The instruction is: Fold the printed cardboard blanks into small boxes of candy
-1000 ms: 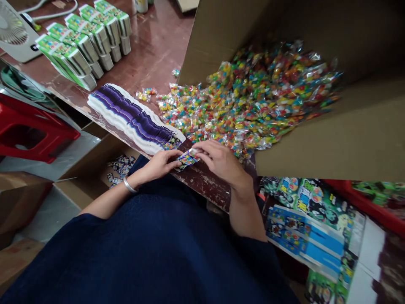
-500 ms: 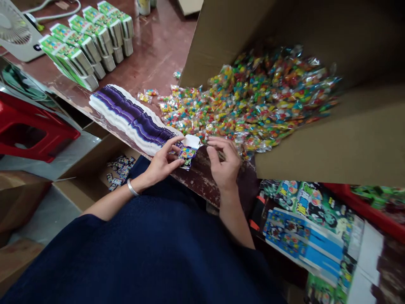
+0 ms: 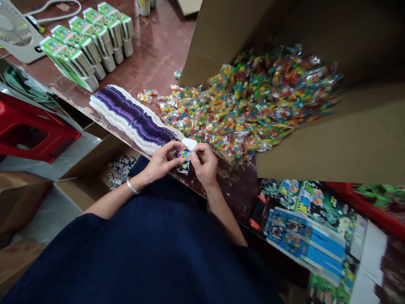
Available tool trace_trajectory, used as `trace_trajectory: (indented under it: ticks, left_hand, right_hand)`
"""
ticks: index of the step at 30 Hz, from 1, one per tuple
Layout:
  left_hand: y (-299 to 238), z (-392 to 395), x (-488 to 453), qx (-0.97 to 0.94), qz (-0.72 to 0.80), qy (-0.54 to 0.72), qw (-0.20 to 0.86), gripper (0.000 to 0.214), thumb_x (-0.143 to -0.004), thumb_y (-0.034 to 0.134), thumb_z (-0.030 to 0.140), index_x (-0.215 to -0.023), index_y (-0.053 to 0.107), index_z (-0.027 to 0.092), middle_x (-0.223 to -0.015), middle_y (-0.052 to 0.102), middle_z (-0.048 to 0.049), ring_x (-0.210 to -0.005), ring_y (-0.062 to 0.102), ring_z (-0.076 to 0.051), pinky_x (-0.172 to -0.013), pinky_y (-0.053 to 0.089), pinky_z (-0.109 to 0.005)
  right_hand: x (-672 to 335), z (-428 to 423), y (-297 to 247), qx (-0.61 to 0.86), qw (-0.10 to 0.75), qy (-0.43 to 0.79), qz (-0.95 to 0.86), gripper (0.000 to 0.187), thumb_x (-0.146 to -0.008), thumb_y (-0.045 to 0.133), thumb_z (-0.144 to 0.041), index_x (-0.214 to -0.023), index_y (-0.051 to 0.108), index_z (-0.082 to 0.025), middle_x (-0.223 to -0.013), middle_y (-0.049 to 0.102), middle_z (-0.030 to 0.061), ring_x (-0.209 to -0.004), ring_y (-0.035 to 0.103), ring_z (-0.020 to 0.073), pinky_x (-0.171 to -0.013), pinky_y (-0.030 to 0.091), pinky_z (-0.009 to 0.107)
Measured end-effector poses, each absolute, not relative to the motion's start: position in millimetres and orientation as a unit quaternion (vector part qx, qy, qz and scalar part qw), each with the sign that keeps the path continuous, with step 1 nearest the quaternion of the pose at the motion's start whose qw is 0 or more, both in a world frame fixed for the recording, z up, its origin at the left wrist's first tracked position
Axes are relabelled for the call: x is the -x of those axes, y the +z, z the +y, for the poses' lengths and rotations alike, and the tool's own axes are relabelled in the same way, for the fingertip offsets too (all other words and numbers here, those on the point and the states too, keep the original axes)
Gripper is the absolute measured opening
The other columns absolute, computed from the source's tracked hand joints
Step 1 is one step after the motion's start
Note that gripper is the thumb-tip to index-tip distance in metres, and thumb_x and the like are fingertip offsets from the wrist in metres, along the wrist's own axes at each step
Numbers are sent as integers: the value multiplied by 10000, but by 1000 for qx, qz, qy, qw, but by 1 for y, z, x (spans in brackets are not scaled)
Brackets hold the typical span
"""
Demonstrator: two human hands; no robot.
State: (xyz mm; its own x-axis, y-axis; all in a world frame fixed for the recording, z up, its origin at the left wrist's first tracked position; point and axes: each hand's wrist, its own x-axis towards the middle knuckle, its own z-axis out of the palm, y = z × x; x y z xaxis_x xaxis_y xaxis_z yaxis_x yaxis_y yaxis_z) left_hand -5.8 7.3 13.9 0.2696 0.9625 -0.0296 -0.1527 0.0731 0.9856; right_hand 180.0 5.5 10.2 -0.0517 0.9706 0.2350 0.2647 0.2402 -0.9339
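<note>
Between my two hands is a small printed candy box (image 3: 182, 165), purple and green, with its white top flap (image 3: 190, 143) standing up. My left hand (image 3: 163, 161) grips the box from the left, thumb across its front. On the other side my right hand (image 3: 204, 164) pinches the box's upper right edge near the flap; whether a candy bag is inside cannot be seen. Just beyond the hands lies a heap of clear bags of coloured candy (image 3: 221, 112). To the left stretches a long row of flat purple and white boxes (image 3: 133, 116).
A large cardboard carton (image 3: 316, 152) lies open around the candy heap. Stacked green boxes (image 3: 88, 40) and a white fan (image 3: 17, 31) stand at back left. Below the table edge, a carton (image 3: 79, 190) holds several small boxes. Printed sheets (image 3: 303, 236) and a black-and-orange tool (image 3: 257, 211) lie right.
My right hand has moved left and now takes hold of the small box's upper edge. My left hand keeps its grip, and the box has shifted slightly down and left.
</note>
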Motion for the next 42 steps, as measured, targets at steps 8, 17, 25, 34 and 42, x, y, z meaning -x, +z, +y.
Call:
trace_trajectory:
  ticks: [8, 17, 25, 34, 42]
  left_hand:
    - [13, 7, 5, -457, 422, 493, 609, 495, -780, 886, 300, -1101, 514, 240, -1002, 605, 0, -727, 638, -88, -598, 556, -176]
    - [18, 3, 14, -559, 441, 468, 523, 402, -841, 749, 132, -1165, 530, 228, -1073, 646, -29, -787, 663, -97, -705, 624, -217]
    - [17, 1, 16, -563, 414, 461, 547, 496, -892, 742, 168, -1357, 588, 247, -1095, 680, -37, -706, 669, -86, -656, 618, -214]
    - [28, -9, 71, -667, 476, 339, 462, 302, -940, 684, 247, -1242, 688, 234, -1085, 762, -67, -777, 725, -155, -700, 617, -257]
    - [23, -10, 122, -769, 581, 219, 148, 315, -958, 673, 283, -1269, 693, 242, -1221, 718, -138, -1135, 691, -321, -998, 595, -487]
  right_hand:
    - [-167, 16, 17, 439, 540, 441, -567, 271, -951, 702, -476, -1110, 609, -277, -1023, 708, 44, -970, 716, 205, -895, 612, 380]
    - [-177, 31, 36, 472, 452, 519, -551, 290, -810, 865, -480, -861, 701, -245, -832, 718, -2, -765, 668, 168, -722, 563, 319]
    - [-177, 32, 35, 469, 464, 461, -594, 264, -905, 774, -445, -757, 703, -239, -834, 750, 11, -810, 687, 182, -797, 561, 349]
    - [-182, 21, 14, 493, 413, 446, -622, 318, -979, 642, -539, -1076, 773, -266, -1142, 767, 67, -948, 739, 210, -753, 627, 355]
    - [-185, 61, -32, 596, 276, 299, -692, 285, -948, 660, -377, -1145, 776, -208, -1165, 732, 117, -740, 679, 180, -824, 580, 378]
